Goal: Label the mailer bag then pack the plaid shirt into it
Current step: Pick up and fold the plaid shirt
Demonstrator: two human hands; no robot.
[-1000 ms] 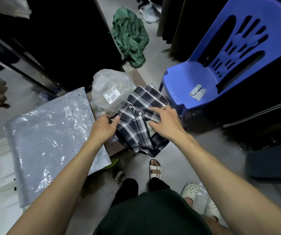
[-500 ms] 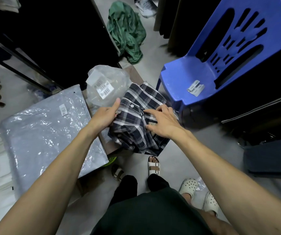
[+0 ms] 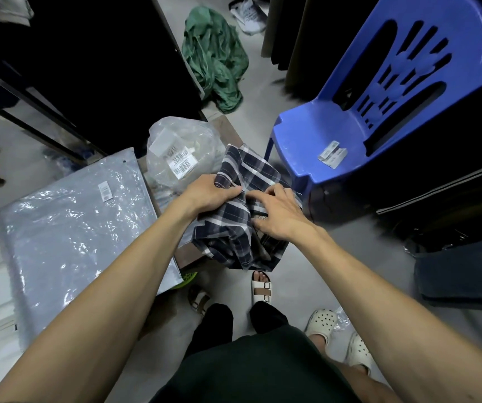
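The dark blue and white plaid shirt (image 3: 239, 228) lies bunched on a small brown table (image 3: 189, 255) in the middle of the head view. My left hand (image 3: 209, 193) grips the shirt's left fold. My right hand (image 3: 277, 212) presses on the shirt's right side, fingers curled into the cloth. Just behind the shirt sits a crumpled clear bag (image 3: 176, 149) with a white barcode label (image 3: 180, 162) stuck on it. A large grey mailer bag (image 3: 68, 237) with a small barcode sticker (image 3: 104, 191) lies flat to the left.
A blue plastic chair (image 3: 379, 117) stands at the right with label slips (image 3: 332, 154) on its seat. A green cloth (image 3: 216, 58) lies on the floor behind. Sandalled feet (image 3: 260, 287) and white clogs (image 3: 338, 335) are on the floor below the table.
Both hands have gathered the shirt from a flat fold into a bunch. My left hand moved right onto the cloth and closed on it. The camera tilted slightly.
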